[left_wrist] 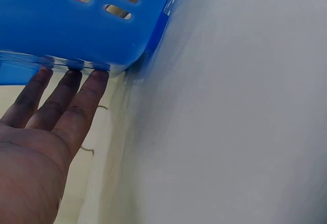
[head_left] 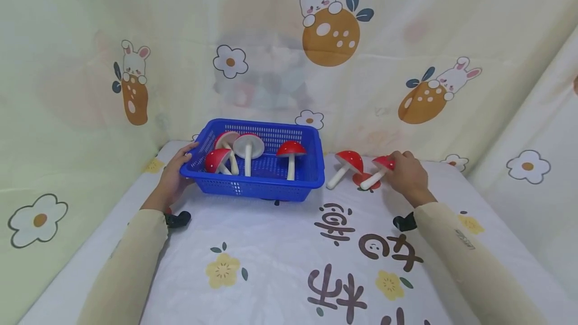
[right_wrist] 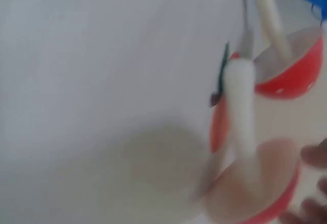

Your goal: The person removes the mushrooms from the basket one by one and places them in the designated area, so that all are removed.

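My left hand [head_left: 173, 177] is at the left end of a blue plastic basket [head_left: 262, 189]. In the left wrist view its straight fingers [left_wrist: 76, 109] touch the basket wall. Several toy mushrooms lie inside, one with a red cap [head_left: 291, 148] on the right, another showing its pale underside [head_left: 249, 147]. My right hand [head_left: 408, 177] reaches the cap of a red toy mushroom [head_left: 374, 177] right of the basket. The right wrist view is blurred; thumb and fingertips [right_wrist: 314, 155] are spread right by that cap's edge. Between it and the basket lies another red toy mushroom [head_left: 346, 165].
A white printed cloth [head_left: 271, 245] with flowers and characters covers the table. Behind it hangs a cream curtain [head_left: 266, 24] with rabbit prints, close to the basket's back. Dark straps [head_left: 179, 219] circle both wrists.
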Demonstrator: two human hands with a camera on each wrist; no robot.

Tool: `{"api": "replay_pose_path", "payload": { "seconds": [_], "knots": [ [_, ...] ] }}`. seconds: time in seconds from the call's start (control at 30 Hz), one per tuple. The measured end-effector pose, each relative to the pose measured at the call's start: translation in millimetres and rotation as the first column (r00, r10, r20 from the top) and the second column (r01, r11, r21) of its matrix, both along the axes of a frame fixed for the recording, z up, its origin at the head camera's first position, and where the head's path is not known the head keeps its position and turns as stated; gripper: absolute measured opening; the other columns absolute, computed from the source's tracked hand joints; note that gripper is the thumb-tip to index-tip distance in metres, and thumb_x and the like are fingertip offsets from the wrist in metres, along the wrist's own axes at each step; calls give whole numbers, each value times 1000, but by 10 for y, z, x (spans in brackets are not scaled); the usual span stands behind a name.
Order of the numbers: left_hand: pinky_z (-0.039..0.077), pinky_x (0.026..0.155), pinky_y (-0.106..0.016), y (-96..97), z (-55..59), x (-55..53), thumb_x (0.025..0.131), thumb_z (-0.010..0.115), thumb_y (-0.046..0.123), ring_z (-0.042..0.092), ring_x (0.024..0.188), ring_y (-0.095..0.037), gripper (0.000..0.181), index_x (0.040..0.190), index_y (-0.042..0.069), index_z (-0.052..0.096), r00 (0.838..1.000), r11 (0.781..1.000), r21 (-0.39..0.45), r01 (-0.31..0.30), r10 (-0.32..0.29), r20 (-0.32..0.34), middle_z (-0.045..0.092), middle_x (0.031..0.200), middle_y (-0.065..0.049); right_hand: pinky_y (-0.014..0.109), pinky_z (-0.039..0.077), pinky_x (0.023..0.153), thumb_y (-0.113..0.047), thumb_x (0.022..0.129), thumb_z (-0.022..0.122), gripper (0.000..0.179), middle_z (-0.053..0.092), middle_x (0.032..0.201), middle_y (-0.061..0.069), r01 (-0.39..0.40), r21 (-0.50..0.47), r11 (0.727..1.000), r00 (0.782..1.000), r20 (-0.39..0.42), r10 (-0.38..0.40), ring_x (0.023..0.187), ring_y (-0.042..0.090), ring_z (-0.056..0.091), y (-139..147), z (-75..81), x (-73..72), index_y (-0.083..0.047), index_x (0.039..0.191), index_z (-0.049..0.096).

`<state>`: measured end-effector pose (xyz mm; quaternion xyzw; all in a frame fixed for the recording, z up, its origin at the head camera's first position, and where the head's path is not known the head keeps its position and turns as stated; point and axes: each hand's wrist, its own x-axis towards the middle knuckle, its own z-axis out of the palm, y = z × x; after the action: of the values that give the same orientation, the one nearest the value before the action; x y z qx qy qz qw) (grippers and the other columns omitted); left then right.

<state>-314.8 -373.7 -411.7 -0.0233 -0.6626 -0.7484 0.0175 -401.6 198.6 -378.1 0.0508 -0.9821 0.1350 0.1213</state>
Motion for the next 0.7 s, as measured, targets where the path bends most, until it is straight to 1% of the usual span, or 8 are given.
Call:
{"api": "replay_pose_path", "payload": {
  "seconds": [0.07,0.17,0.23,0.33,0.43,0.53,0.63,0.7],
  "knots": [
    [15,117,-66,1,11,4,105,32,36,12,152,-38,48,153,34,29,1000,1000,1,8,-8,-1,7,167,-7,52,56,79,-17,85,73,45,57,113,24,-54,5,999,998,-10,54,97,40,58,-73,72,50,-2,123,57],
    [14,118,-66,1,14,5,106,32,36,11,153,-38,48,154,34,28,1000,1000,-1,14,-14,-3,6,167,-7,47,58,76,-17,88,70,39,60,115,21,-142,-12,990,990,-28,141,96,37,62,-243,197,131,-6,123,59],
    [15,118,-65,-9,17,8,105,33,37,11,153,-38,49,154,34,28,1000,1000,-2,14,-14,-2,6,167,-6,44,58,73,-17,87,71,37,63,114,18,-193,-18,981,980,-46,192,93,34,63,-407,281,164,-6,121,61],
    [16,118,-65,-29,27,23,105,34,37,12,152,-37,49,153,33,29,1000,1000,-3,7,-7,-5,7,167,-7,43,58,75,-17,87,72,35,65,112,15,-266,-35,963,963,-59,264,92,31,63,-703,421,178,-7,119,64],
    [17,117,-65,-31,34,37,105,33,37,14,151,-38,48,153,33,30,1000,1000,9,4,-4,-13,9,167,-9,42,57,79,-18,87,71,30,67,109,12,-334,-37,942,941,-65,331,91,28,63,-981,540,149,-9,116,67],
    [18,117,-64,-19,37,39,105,33,38,16,151,-38,48,153,33,31,1000,1000,11,-3,3,-14,9,166,-10,40,57,80,-20,88,72,27,68,106,8,-394,-44,918,918,-59,392,90,24,63,-1218,615,79,-11,114,69],
    [20,117,-63,9,43,36,104,34,38,16,150,-38,49,153,32,31,1000,1000,0,-10,10,-4,9,166,-10,37,57,79,-20,89,71,26,69,105,7,-435,-77,897,900,-17,435,89,23,63,-1415,625,-6,-11,113,70],
    [21,118,-62,31,46,32,104,34,38,16,151,-38,49,153,32,31,1000,1000,-10,-15,15,6,9,166,-10,37,57,78,-20,90,70,25,69,105,8,-458,-83,885,888,12,460,90,24,63,-1521,586,-73,-10,113,70]
  ]
}}
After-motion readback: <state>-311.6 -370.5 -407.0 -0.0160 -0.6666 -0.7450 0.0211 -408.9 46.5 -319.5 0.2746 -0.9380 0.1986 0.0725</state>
